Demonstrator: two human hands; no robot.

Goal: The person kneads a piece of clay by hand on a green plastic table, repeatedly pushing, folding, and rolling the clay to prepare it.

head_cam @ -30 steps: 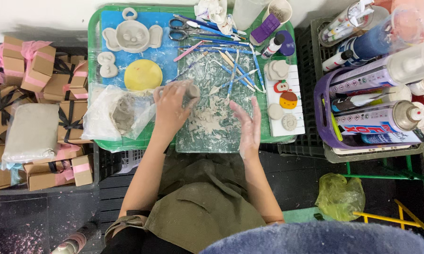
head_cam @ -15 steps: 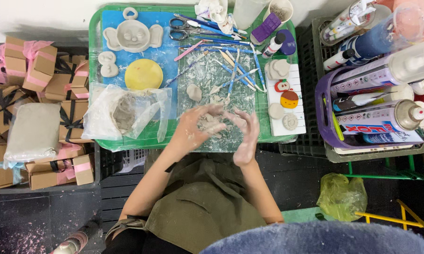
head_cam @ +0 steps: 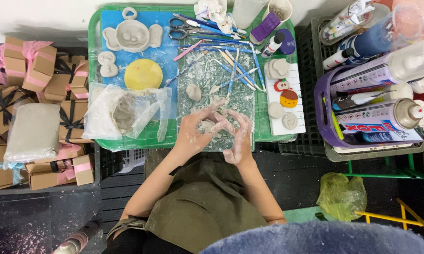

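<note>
My left hand [head_cam: 193,130] and my right hand [head_cam: 239,136] meet over the clear, clay-smeared work mat [head_cam: 193,70] on the green tray [head_cam: 95,56]. Both are dusted with grey clay and press a small lump of clay [head_cam: 208,126] between their fingers. A second small lump of clay [head_cam: 193,91] lies on the mat just beyond my left hand. Left of my left hand, a plastic bag with a clay block [head_cam: 123,113] lies open on the tray.
A clay elephant-face plaque [head_cam: 131,35], a yellow disc [head_cam: 143,74], scissors [head_cam: 183,27] and several modelling tools [head_cam: 230,61] lie at the back. Painted clay pieces sit on a white board [head_cam: 287,101]. Spray cans fill a purple basket [head_cam: 321,108] right; small gift boxes [head_cam: 33,70] stack left.
My left hand left the clay bag and came right; my right hand drew in. Both now meet over the mat's near edge around a small clay lump.
</note>
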